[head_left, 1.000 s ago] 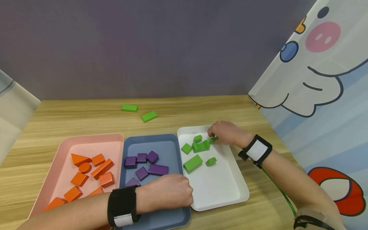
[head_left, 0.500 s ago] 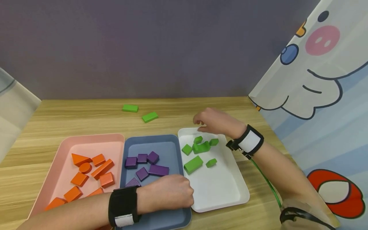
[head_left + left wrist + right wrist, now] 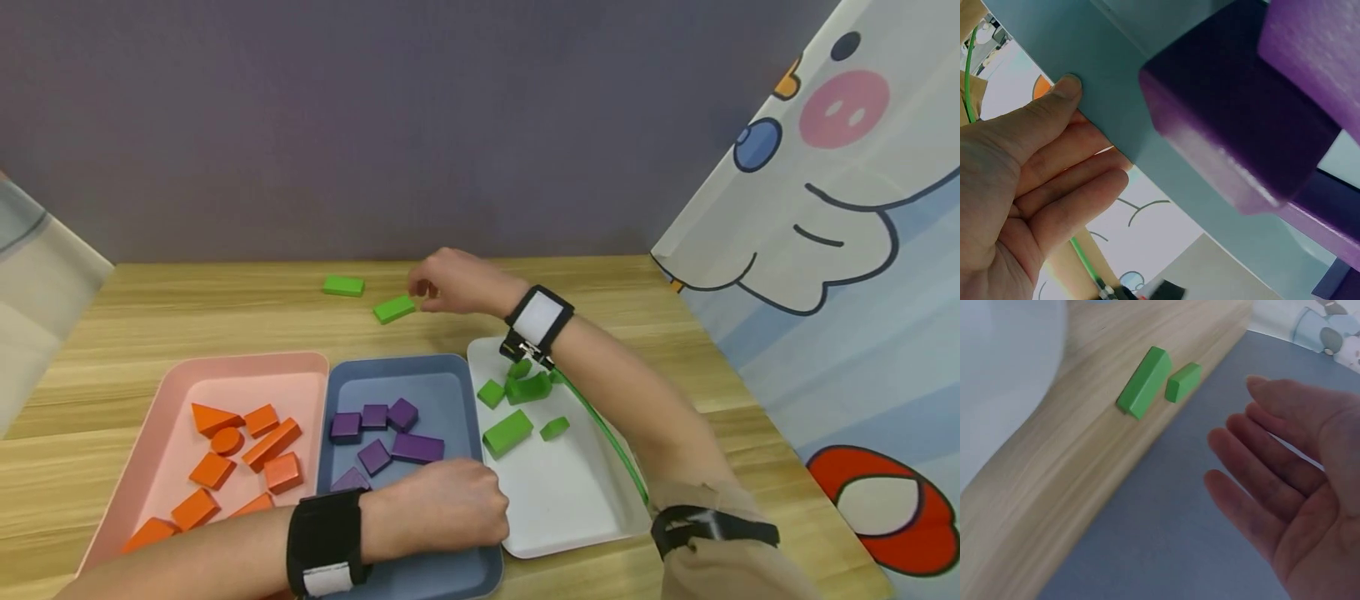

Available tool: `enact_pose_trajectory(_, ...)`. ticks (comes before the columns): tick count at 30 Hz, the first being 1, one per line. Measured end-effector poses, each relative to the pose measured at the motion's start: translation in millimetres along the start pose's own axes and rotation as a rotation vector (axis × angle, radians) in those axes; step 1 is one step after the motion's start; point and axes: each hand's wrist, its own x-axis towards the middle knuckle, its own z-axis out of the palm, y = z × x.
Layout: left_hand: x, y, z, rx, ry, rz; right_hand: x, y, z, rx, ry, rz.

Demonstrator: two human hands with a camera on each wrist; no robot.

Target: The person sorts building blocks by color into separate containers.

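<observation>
My right hand [image 3: 468,282] is above the table's far side, beside the nearer of two green blocks [image 3: 394,309]. In the right wrist view its fingers are relaxed and apart, touching nothing. The other green block [image 3: 343,287] lies a little farther left. My left hand [image 3: 442,504] is at the right rim of the blue tray [image 3: 393,360]. In the left wrist view its thumb [image 3: 1067,87] lies over the rim's inner side, the fingers on the outer side, holding it. Purple blocks [image 3: 1235,112] sit inside that tray.
A pink tray [image 3: 247,364] with several orange blocks [image 3: 272,444] stands left of the blue one. At the right, a white tray [image 3: 562,500] holds several green blocks [image 3: 507,433]. A grey panel [image 3: 375,125] rises behind the table; a cartoon-printed curtain [image 3: 825,208] hangs at the right.
My right hand let go of a small green block in the white tray, then moved left and away, over to the loose green blocks. The left hand has stayed put.
</observation>
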Motion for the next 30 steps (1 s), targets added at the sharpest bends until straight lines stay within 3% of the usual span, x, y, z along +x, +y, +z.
enact_pose_trajectory(5,0.8,1.3,0.6,0.005,0.024,0.005,28.2,-0.6,12.6,-0.017,-0.035,0.013)
enact_pose_trajectory(10,1.3,2.6,1.2,0.024,0.044,0.017,43.1,3.8,27.5,-0.045,-0.051,0.053)
enact_pose_trajectory(19,0.4,3.6,1.3,0.056,0.057,0.017,59.3,3.9,42.9,-0.119,-0.114,0.087)
enact_pose_trajectory(30,0.4,2.7,1.4,0.095,0.069,0.016,66.6,-5.8,57.2,-0.146,-0.169,0.056)
